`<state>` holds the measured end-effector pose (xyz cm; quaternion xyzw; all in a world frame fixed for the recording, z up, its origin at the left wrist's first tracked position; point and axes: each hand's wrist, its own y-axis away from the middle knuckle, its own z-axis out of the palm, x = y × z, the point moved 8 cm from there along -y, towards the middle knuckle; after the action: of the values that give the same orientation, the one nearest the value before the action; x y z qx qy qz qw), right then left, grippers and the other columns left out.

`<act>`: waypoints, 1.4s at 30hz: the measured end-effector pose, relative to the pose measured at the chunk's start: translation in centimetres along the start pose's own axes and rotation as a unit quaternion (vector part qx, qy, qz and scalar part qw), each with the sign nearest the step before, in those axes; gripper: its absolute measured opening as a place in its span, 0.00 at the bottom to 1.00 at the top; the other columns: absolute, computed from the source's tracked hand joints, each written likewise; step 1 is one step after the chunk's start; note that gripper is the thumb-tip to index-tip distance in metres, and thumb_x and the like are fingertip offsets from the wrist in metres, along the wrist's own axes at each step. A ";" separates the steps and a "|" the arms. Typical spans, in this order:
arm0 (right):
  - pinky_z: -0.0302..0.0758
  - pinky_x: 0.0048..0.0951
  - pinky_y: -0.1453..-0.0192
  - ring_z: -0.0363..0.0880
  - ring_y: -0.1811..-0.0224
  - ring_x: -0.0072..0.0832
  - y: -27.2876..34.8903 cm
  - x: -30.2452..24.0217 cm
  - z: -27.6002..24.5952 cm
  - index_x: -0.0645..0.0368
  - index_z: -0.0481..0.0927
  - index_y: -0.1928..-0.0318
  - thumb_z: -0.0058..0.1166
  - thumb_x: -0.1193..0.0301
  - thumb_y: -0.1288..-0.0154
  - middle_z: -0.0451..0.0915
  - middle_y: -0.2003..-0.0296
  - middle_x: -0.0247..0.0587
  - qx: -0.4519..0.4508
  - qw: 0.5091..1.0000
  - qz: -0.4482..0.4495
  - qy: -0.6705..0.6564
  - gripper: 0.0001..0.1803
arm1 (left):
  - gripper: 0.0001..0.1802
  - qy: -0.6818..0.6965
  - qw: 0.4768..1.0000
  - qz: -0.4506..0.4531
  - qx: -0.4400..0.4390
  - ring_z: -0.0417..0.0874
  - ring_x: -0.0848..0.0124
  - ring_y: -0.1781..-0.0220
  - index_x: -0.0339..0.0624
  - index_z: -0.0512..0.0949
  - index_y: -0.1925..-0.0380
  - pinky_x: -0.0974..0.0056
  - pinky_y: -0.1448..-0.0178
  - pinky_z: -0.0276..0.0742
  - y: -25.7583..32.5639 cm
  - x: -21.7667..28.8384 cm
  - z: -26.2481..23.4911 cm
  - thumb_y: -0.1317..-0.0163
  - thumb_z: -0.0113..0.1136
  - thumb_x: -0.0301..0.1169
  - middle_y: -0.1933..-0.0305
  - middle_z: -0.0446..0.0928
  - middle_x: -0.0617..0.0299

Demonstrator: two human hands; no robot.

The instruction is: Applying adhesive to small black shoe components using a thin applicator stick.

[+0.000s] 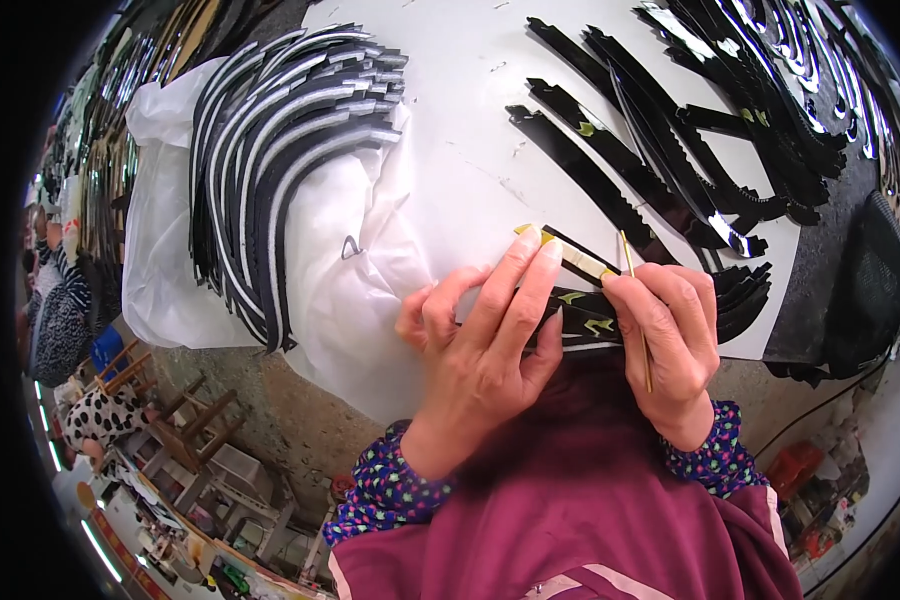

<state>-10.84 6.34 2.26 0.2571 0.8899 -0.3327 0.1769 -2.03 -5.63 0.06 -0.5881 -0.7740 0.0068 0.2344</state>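
From the head view, your left hand [480, 340] is pressing its fingers on a black curved strip [582, 322] at the counter's [460, 170] near edge, while your right hand [670, 345] is pinching a thin stick [636, 310] over it.

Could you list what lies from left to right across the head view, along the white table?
White plastic sheet → stack of curved black strips → left hand → right hand holding a thin stick → spread-out glossy black strips.
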 end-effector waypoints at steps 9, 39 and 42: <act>0.78 0.34 0.60 0.80 0.61 0.40 0.4 0.0 0.0 0.63 0.88 0.57 0.65 0.81 0.56 0.82 0.60 0.42 -0.003 0.999 0.000 0.036 0.19 | 0.24 -0.034 0.999 -0.010 -0.005 0.69 0.72 0.42 0.68 0.82 0.40 0.60 0.34 0.54 -0.1 0.1 0.3 0.37 0.63 0.39 0.33 0.75 0.76; 0.77 0.33 0.60 0.79 0.64 0.40 -2.5 -0.6 -1.5 0.68 0.84 0.54 0.66 0.86 0.45 0.82 0.62 0.48 -0.028 0.997 0.025 -0.067 0.16 | 0.26 -0.034 0.999 -0.012 0.006 0.66 0.70 0.40 0.66 0.83 0.41 0.60 0.34 0.53 0.2 0.2 0.3 0.42 0.65 0.36 0.31 0.72 0.73; 0.76 0.28 0.64 0.79 0.68 0.35 -3.5 -0.1 -0.4 0.68 0.83 0.54 0.62 0.83 0.35 0.82 0.63 0.47 -0.044 0.984 0.071 -0.160 0.09 | 0.26 -0.029 0.999 -0.014 0.006 0.66 0.70 0.40 0.66 0.83 0.41 0.60 0.33 0.53 0.2 0.1 0.2 0.43 0.65 0.36 0.31 0.72 0.73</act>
<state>-12.83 4.31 4.38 0.2552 0.8435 -0.3168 0.3509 -2.01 -5.40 -0.17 -0.5753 -0.7888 0.0250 0.2150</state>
